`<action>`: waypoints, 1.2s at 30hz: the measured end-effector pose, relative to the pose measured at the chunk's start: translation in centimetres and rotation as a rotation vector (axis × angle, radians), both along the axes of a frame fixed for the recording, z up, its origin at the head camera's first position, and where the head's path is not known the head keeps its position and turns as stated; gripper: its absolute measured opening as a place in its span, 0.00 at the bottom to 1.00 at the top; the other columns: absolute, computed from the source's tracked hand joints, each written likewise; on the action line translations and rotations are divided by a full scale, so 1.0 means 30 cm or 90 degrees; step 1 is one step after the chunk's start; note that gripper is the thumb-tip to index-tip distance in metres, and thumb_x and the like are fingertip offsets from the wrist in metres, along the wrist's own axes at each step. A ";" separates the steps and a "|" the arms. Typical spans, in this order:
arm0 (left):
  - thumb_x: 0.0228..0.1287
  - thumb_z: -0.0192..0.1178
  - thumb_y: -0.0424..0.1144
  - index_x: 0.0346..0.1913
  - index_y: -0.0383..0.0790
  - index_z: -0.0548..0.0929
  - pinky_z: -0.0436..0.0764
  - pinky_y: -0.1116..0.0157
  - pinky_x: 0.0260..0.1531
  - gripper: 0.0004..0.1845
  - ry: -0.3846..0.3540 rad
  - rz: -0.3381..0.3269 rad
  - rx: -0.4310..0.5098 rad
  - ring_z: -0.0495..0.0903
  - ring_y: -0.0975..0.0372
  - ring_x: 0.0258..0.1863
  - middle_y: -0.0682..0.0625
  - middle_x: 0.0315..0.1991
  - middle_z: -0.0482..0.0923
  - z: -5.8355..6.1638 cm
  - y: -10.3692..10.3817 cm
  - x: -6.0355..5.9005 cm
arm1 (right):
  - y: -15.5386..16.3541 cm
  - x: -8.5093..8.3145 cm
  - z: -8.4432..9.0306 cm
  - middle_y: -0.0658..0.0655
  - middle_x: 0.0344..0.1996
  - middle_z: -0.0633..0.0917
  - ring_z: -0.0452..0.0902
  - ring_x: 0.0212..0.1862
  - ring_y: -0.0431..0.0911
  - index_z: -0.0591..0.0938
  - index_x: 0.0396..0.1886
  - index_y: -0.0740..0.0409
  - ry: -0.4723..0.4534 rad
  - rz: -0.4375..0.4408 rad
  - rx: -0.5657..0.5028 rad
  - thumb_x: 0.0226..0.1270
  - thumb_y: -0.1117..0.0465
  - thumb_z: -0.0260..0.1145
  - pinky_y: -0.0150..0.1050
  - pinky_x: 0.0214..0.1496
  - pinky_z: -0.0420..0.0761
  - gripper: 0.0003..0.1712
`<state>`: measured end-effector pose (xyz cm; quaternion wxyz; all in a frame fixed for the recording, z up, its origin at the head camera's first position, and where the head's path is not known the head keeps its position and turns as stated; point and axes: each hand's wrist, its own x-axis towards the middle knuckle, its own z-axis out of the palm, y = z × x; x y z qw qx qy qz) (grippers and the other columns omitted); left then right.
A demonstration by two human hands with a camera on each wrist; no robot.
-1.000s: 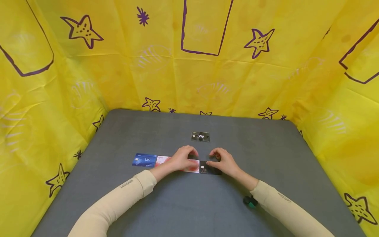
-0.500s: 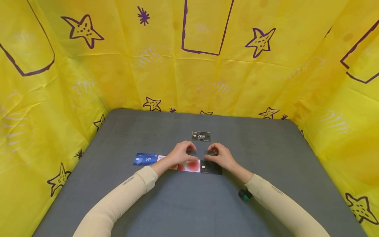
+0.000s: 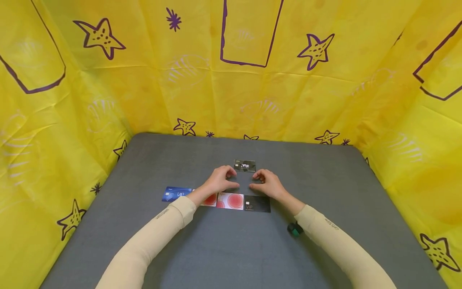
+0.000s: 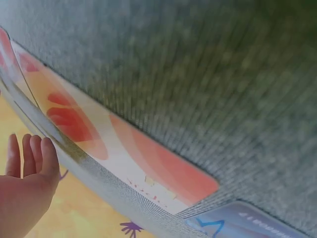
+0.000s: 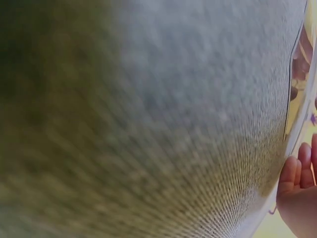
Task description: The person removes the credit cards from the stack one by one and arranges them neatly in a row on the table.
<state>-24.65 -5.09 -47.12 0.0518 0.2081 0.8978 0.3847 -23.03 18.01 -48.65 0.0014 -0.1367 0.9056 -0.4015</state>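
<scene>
on felt-like grey table, glossy flat black card.

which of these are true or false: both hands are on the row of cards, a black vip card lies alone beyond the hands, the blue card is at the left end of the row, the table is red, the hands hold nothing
1. Both hands rest on the row of cards. False: the left hand and the right hand are beyond the row, near the far card.
2. A black VIP card lies alone beyond the hands. True.
3. The blue card is at the left end of the row. True; the red-and-white card and the dark card lie to its right.
4. The table is red. False: it is grey.
5. The hands hold nothing. True, as far as the head view shows; the fingers are loosely curled.
</scene>
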 end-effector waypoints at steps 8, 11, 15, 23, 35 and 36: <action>0.50 0.75 0.38 0.45 0.36 0.81 0.75 0.60 0.48 0.20 -0.004 0.033 0.003 0.76 0.55 0.43 0.45 0.41 0.79 0.003 0.000 -0.020 | 0.005 -0.033 0.007 0.57 0.39 0.82 0.74 0.41 0.49 0.82 0.42 0.59 -0.010 -0.015 0.009 0.52 0.57 0.78 0.42 0.47 0.73 0.20; 0.50 0.75 0.38 0.45 0.36 0.81 0.75 0.59 0.48 0.20 0.003 0.040 0.006 0.76 0.55 0.42 0.44 0.40 0.78 0.006 0.001 -0.030 | 0.004 -0.045 0.013 0.58 0.39 0.82 0.74 0.42 0.50 0.82 0.42 0.60 -0.009 -0.019 0.012 0.51 0.58 0.78 0.43 0.48 0.73 0.20; 0.50 0.75 0.37 0.46 0.35 0.81 0.75 0.59 0.47 0.21 0.006 0.050 0.011 0.75 0.54 0.42 0.43 0.41 0.78 0.010 0.004 -0.048 | 0.000 -0.061 0.018 0.59 0.40 0.83 0.75 0.42 0.51 0.81 0.42 0.61 -0.006 -0.026 0.014 0.51 0.58 0.78 0.43 0.47 0.73 0.21; 0.52 0.74 0.39 0.48 0.34 0.79 0.75 0.59 0.48 0.23 -0.001 0.068 0.001 0.75 0.54 0.43 0.44 0.42 0.77 0.002 0.013 -0.081 | -0.002 -0.083 0.030 0.60 0.40 0.82 0.74 0.41 0.52 0.81 0.43 0.63 -0.009 -0.037 0.019 0.51 0.58 0.78 0.43 0.46 0.71 0.22; 0.52 0.74 0.38 0.51 0.34 0.78 0.75 0.58 0.50 0.24 -0.014 0.101 0.001 0.76 0.52 0.45 0.43 0.45 0.77 -0.012 0.027 -0.114 | 0.009 -0.125 0.027 0.61 0.41 0.81 0.73 0.43 0.54 0.81 0.47 0.64 -0.010 -0.047 0.060 0.53 0.57 0.77 0.46 0.49 0.69 0.24; 0.52 0.74 0.38 0.51 0.34 0.78 0.74 0.58 0.50 0.24 -0.010 0.101 -0.005 0.75 0.53 0.46 0.43 0.45 0.77 -0.012 0.030 -0.118 | 0.011 -0.129 0.026 0.61 0.41 0.81 0.72 0.43 0.54 0.81 0.47 0.64 -0.009 -0.050 0.064 0.53 0.57 0.77 0.47 0.49 0.69 0.25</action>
